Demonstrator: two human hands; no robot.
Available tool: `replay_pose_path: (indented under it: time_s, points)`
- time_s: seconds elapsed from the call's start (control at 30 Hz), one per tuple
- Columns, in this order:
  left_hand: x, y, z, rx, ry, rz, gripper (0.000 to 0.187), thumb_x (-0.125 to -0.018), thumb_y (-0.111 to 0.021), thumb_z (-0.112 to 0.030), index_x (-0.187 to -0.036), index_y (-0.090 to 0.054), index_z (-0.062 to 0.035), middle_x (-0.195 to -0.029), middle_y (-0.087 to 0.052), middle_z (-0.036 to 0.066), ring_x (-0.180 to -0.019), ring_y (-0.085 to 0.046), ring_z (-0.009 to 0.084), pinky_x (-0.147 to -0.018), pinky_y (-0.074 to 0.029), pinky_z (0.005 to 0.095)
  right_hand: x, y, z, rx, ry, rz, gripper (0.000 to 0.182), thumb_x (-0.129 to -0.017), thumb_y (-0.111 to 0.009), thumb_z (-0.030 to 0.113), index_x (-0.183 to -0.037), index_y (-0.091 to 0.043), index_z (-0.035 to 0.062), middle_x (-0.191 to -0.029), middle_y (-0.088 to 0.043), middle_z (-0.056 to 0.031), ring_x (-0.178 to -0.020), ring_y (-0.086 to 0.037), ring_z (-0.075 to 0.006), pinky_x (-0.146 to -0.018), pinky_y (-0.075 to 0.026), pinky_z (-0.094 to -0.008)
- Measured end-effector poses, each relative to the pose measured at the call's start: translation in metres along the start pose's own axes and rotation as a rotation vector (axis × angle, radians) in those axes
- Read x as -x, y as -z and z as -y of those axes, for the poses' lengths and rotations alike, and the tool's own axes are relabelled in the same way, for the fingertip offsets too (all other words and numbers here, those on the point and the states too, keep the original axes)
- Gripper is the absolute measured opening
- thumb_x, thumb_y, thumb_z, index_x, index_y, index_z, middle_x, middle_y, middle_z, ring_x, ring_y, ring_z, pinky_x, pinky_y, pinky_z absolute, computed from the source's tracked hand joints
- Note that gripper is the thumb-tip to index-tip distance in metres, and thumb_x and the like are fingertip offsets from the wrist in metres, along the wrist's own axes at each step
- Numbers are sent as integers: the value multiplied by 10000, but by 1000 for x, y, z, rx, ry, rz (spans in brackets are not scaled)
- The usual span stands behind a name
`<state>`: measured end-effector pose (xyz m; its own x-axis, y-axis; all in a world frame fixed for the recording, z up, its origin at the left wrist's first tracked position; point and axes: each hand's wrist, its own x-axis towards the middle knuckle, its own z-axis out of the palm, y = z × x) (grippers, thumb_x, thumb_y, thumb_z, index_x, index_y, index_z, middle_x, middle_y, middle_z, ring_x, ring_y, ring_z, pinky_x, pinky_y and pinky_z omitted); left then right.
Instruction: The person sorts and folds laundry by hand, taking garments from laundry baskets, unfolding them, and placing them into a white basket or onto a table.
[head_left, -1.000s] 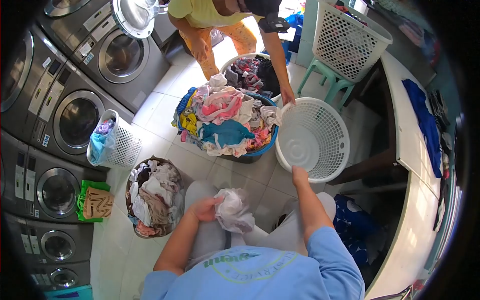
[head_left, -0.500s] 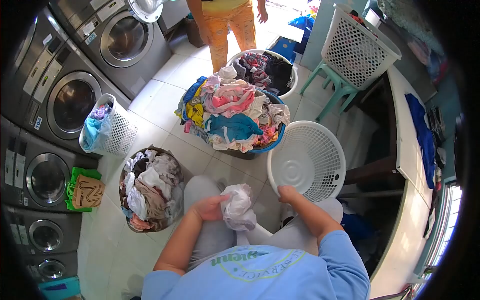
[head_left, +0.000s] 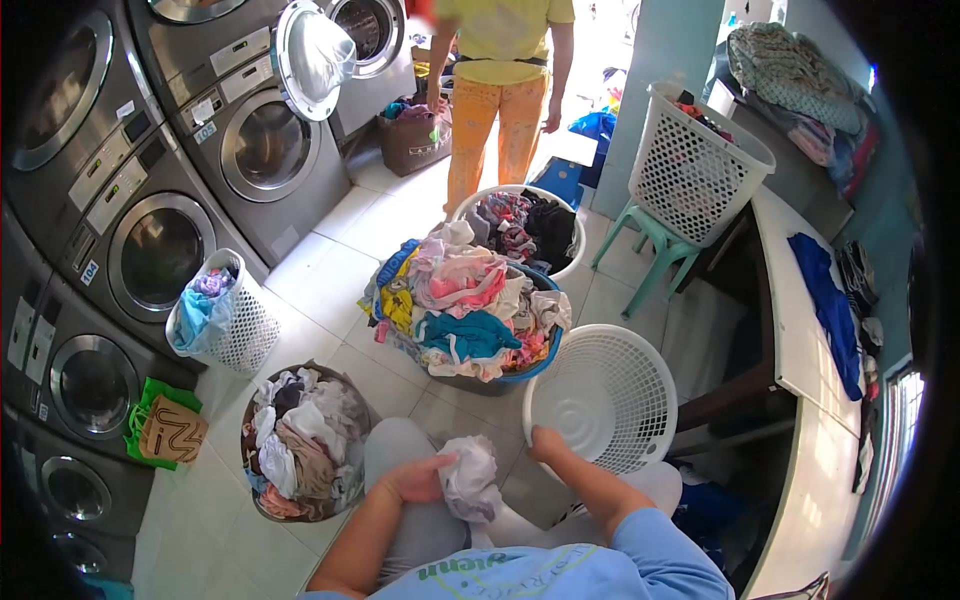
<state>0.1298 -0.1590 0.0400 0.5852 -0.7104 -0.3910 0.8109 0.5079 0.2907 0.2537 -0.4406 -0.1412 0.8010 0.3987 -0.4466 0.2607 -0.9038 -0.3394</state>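
My left hand [head_left: 418, 479] is closed on a bunched white cloth [head_left: 470, 478] above my lap. With its fingers closed, my right hand [head_left: 545, 444] grips the near rim of a white plastic laundry basket [head_left: 620, 370], which has perforated sides and a bare bottom. Left of my knee stands a round basket of light-coloured laundry [head_left: 308, 430]. Ahead of me a blue-rimmed basket [head_left: 530, 377] is heaped with pink, teal, yellow and white clothes [head_left: 465, 290].
Front-loading machines [head_left: 160, 255] line the left side. A tall white basket [head_left: 240, 315] and a green bag [head_left: 160, 425] stand before them. A person [head_left: 500, 100] stands beyond another clothes-filled basket [head_left: 575, 265]. At right, a basket [head_left: 690, 165] sits on a green stool [head_left: 650, 250] beside a white counter [head_left: 790, 320].
The camera view has tilted up, so more of the standing person and an open machine at the back show. My hands keep the same holds on the white cloth and the basket.
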Motion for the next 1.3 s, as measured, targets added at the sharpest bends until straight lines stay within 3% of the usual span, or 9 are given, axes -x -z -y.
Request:
replay_pose_path:
  time_s: [0.2,0.43,0.5,0.53,0.6,0.8,0.9,1.03,1.3]
  points:
    - [-13,-7,-9,-16,49,-26,548,-938,-483,-388,-1377,-380,-78,-1379,-458,75,-1259,-439,236,-1075,-289,417,16,-35,-7,-7,146,89,440,-672,-721,281,-962,-554,-5,-932,-635,-231,-880,-617,-393,-767,-492,-461]
    - [-14,8,1,-22,65,-50,575,-926,-493,-381,-1403,-350,-94,-1414,-420,84,-1303,-393,248,-1090,-258,427,30,-54,8,-105,103,51,575,-678,-729,300,-1086,-482,-22,-964,-634,-226,-890,-611,-410,-769,-489,-469]
    - [-12,-6,1,-86,-38,-74,579,-925,-492,-375,-1404,-342,-87,-1413,-420,88,-1303,-391,260,-1094,-253,427,40,-55,6,-69,152,114,760,-672,-744,288,-1268,-375,-5,-974,-637,-222,-893,-613,-412,-770,-494,-464]
    - [-10,-8,0,-87,-37,-71,579,-925,-492,-375,-1404,-342,-87,-1413,-420,88,-1303,-391,260,-1094,-253,427,46,-55,2,-68,150,113,760,-672,-744,288,-1268,-375,-5,-974,-637,-222,-893,-613,-412,-770,-494,-464]
    - [-8,-8,1,-67,-57,-46,557,-932,-475,-384,-1382,-369,-72,-1389,-444,95,-1279,-416,254,-1081,-273,435,69,-46,-4,-42,314,212,933,-656,-764,259,-1403,-243,57,-1004,-633,-225,-908,-618,-396,-795,-492,-449]
    - [-8,-12,1,-94,-65,-79,543,-937,-476,-356,-1386,-361,-73,-1396,-437,95,-1285,-409,259,-1085,-265,437,108,-37,-8,41,7,501,838,-696,-708,199,-1419,-286,156,-1023,-636,-193,-951,-622,-353,-785,-504,-419]
    - [-9,-14,0,-98,-78,-82,549,-941,-473,-342,-1397,-343,-65,-1413,-417,97,-1297,-395,260,-1090,-257,437,97,-50,-18,112,134,450,967,-674,-725,169,-1466,-171,194,-1060,-627,-200,-1007,-599,-354,-836,-483,-423]
    - [-8,-11,2,-67,-29,-55,550,-942,-468,-350,-1399,-343,-69,-1411,-422,90,-1305,-388,250,-1096,-252,428,93,-56,-13,107,146,466,953,-676,-697,141,-1467,-169,192,-1048,-630,-199,-982,-609,-349,-821,-488,-420]
    - [-10,-17,12,-66,-113,-91,535,-951,-453,-329,-1399,-339,-61,-1407,-424,98,-1303,-394,250,-1095,-259,428,82,-57,-5,166,260,406,926,-695,-624,145,-1476,-129,175,-949,-650,-190,-860,-643,-332,-719,-512,-429]
